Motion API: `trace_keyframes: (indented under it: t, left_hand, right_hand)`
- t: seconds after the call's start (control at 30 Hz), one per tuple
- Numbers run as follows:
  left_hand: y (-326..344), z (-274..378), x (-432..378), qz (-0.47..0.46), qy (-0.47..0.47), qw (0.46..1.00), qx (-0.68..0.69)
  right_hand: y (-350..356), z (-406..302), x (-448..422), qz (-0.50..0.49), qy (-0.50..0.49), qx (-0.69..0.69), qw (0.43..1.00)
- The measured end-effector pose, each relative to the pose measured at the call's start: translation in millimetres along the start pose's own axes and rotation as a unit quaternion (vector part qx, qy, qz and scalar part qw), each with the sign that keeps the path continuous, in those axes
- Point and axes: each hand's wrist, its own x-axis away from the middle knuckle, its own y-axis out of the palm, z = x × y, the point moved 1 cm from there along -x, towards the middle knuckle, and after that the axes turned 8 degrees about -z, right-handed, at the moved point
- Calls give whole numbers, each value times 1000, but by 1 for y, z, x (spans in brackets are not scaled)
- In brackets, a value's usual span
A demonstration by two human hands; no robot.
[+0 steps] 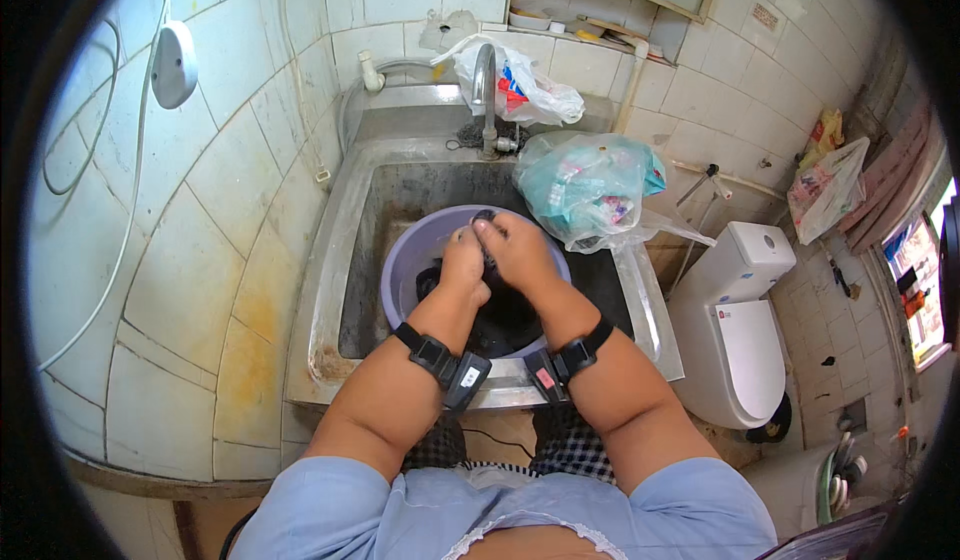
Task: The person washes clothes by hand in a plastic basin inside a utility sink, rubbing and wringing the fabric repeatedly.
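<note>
Both my hands meet over a purple plastic basin (397, 260) that stands in a stainless steel sink (319, 260). My left hand (463, 264) and my right hand (514, 249) are closed on a dark cloth (487, 260), a bit of which shows between and above the fingers. More black cloth (510, 320) lies in the basin below them, seemingly wet. Most of the held part is hidden by my fingers. Behind the basin rises a metal faucet (486, 87); whether water runs from it I cannot tell.
A clear plastic bag (585, 185) with packages rests on the sink's right rim. Another white plastic bag (547, 95) lies behind the faucet. A tiled wall (202, 260) curves along the left. To the right stands a white toilet (750, 350). A shelf (570, 35) holds small items.
</note>
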Motion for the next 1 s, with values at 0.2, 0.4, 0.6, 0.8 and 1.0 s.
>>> trace_keyframes:
  t: [0.2,0.4,0.6,0.8,1.0]
  left_hand:
    - [6,-3,3,-77,-92,992,-48]
    - [4,17,19,-13,-52,998,13]
    - [37,37,49,-70,-87,987,-115]
    - [8,41,20,-135,-32,986,-88]
    - [-18,73,10,85,172,981,-12]
  right_hand:
    - [-2,61,-17,93,19,25,995]
    - [8,-3,6,-59,-58,-3,997]
    - [-13,72,-17,15,68,70,995]
    - [-17,68,-19,-8,168,-29,985]
    - [-25,45,-10,-200,105,-324,919]
